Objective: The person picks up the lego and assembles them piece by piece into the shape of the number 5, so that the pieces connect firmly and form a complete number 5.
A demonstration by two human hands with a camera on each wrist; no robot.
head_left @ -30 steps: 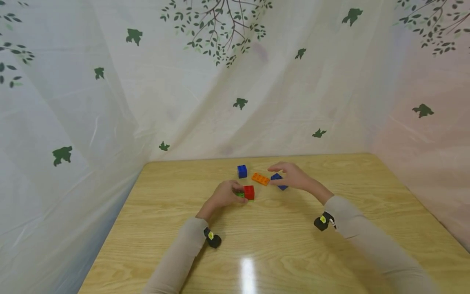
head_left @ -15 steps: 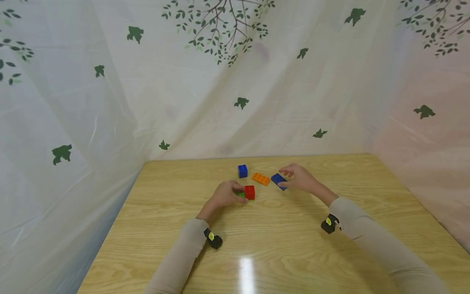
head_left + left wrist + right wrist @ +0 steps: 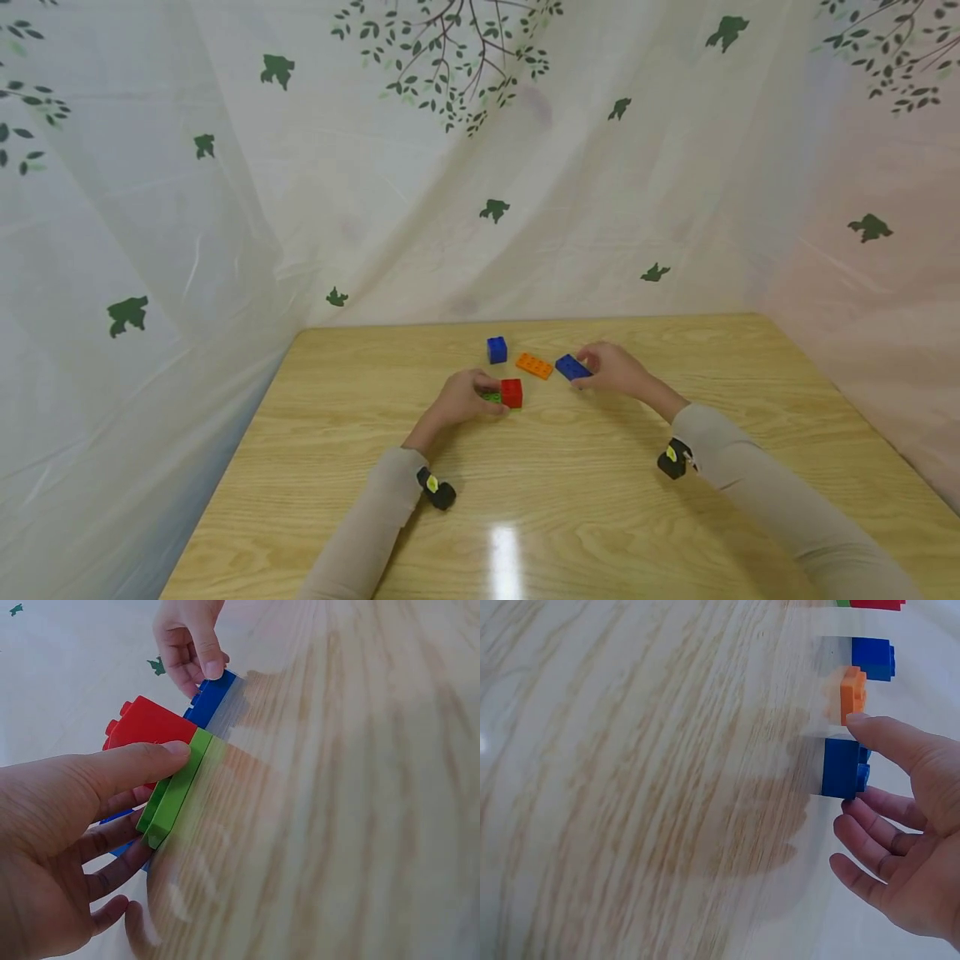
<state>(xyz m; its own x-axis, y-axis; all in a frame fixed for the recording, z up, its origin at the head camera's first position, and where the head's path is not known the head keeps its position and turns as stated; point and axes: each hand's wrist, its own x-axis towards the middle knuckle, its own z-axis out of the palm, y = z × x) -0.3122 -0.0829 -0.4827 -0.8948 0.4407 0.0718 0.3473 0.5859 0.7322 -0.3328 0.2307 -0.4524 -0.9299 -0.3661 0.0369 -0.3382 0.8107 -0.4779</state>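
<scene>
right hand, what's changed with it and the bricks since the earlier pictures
The right hand moved to the right from over the flat blue brick and now pinches its right end; the brick seems slightly turned. Unchanged: the left hand holding the green brick with the red brick on it, the blue cube and the orange brick.

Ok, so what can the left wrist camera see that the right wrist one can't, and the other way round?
Only the left wrist view shows the left hand, gripping the green brick, and some dark green shapes.

Only the right wrist view shows the orange brick.

Both show the right hand, the flat blue brick it holds, the red brick, the green brick and the table. Maybe also the blue cube: the left one shows only bits of blue behind fingers.
</scene>
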